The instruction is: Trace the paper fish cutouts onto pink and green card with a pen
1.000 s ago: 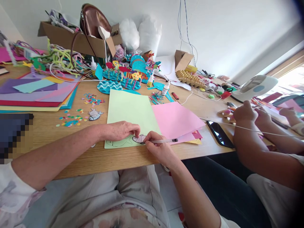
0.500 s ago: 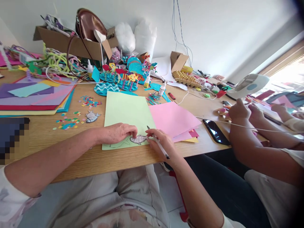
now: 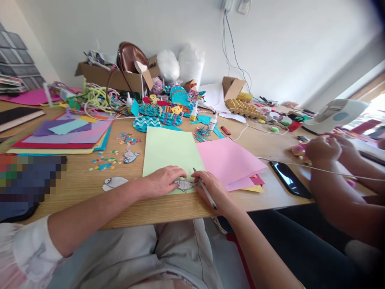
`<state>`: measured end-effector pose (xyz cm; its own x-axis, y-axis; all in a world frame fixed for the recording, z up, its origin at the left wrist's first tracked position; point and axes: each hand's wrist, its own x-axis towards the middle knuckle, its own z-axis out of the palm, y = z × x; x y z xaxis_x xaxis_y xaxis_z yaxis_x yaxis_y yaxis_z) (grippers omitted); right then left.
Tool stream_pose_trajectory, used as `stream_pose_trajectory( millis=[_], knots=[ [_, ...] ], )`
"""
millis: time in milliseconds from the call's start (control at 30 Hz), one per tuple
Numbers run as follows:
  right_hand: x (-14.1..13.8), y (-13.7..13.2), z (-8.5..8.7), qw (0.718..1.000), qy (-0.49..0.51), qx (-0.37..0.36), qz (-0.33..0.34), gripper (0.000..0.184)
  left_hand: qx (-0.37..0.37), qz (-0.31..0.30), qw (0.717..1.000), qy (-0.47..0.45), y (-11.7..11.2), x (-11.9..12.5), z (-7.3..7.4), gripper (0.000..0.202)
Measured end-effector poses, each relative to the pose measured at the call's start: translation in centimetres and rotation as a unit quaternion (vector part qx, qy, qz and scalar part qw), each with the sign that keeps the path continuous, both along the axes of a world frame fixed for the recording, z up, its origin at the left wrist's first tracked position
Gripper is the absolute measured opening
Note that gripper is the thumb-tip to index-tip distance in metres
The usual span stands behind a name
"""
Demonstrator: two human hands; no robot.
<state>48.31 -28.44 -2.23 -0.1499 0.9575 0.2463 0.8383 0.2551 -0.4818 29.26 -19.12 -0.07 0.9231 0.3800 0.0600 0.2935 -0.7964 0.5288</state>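
My left hand (image 3: 162, 181) lies on the near edge of a light green sheet (image 3: 170, 150), fingers curled down and pressing a small grey paper fish cutout (image 3: 184, 185) flat on it. My right hand (image 3: 212, 190) is closed round a pen (image 3: 205, 188), whose tip points up and away beside the fish's right end. Both hands are at the table's front edge.
A pink sheet (image 3: 227, 159) lies right of the green one, a black phone (image 3: 290, 179) beyond it. Other fish cutouts (image 3: 113, 182) and confetti lie left. Coloured card stack (image 3: 69, 134), cardboard box (image 3: 120, 78), glue bottles. Another person's hands (image 3: 326, 148) work at right.
The pen has swung from lying sideways to pointing up with its tip by the fish. My left hand has slid right over the fish. The view has tilted up and shifted.
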Motion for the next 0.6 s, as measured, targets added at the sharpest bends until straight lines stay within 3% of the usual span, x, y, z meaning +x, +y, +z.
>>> stream_pose_trajectory(
  millis=[200,367,467,600],
  knots=[
    [-0.3,-0.5,-0.5,0.998,0.056,0.036,-0.017,0.029,-0.011,0.024,1.0,-0.016,-0.9,0.5,0.2,0.026],
    [-1.2,-0.5,0.2,0.994,0.092,0.057,-0.016,0.023,-0.03,0.049,0.997,-0.042,-1.6,0.1,0.9,0.034],
    [-1.8,-0.3,0.8,0.991,0.104,0.076,-0.021,0.02,-0.033,0.085,0.994,-0.061,-1.4,-1.2,1.9,0.035],
    [-2.2,-0.6,1.2,0.987,0.12,0.088,-0.057,0.017,-0.066,0.193,0.975,-0.087,-0.2,-5.0,3.5,0.03]
  ],
)
